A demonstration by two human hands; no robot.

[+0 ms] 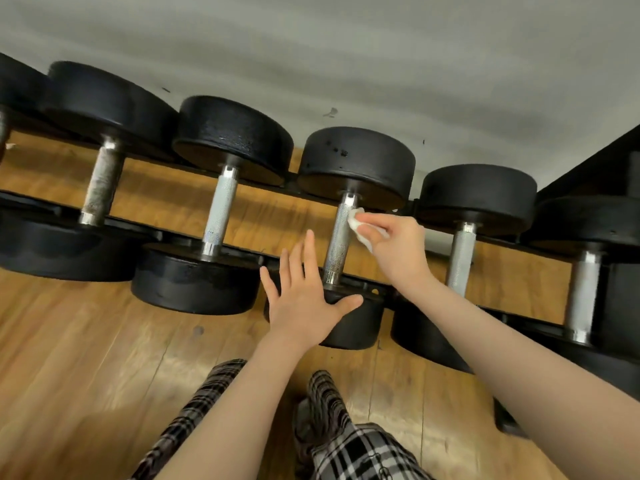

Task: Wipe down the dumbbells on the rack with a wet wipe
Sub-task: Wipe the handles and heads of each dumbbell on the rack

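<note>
- Dumbbells (341,237) are lying side by side on a low black rack (367,289) against a pale wall (381,64); at least 5 are showing, each with black round heads and a knurled metal handle, and the one being worked on is sitting near the middle of the row.
- Right hand (394,237) is pinching a small white wet wipe (356,221) between thumb and fingers and pressing it against the upper part of that dumbbell's handle, just below the far head.
- Left hand (304,292) is lying flat, fingers straight and spread, gripping nothing; it is resting on or hovering just over the near head of the same dumbbell, and I cannot tell which.
- Risk 1: the wipe is bunching into a small wad, so it is probably touching only 1 side of the handle; the back of the knurling could be getting missed unless the hand goes round it.
- Risk 2: the dumbbell could be rolling in its cradle under the rubbing, and fingers near the head could be getting nipped against the neighbouring head or the rack rail.
- Risk 3: rough knurling may be shredding the wipe and leaving lint.
- Risk 4: the far left handle (100,181) is looking dull and speckled, perhaps rusty, so the wipe may be soiling fast there.
- Containers: none are showing, no wipe packet, no bin; the rack is holding only dumbbells, above a wooden floor (86,358).
</note>
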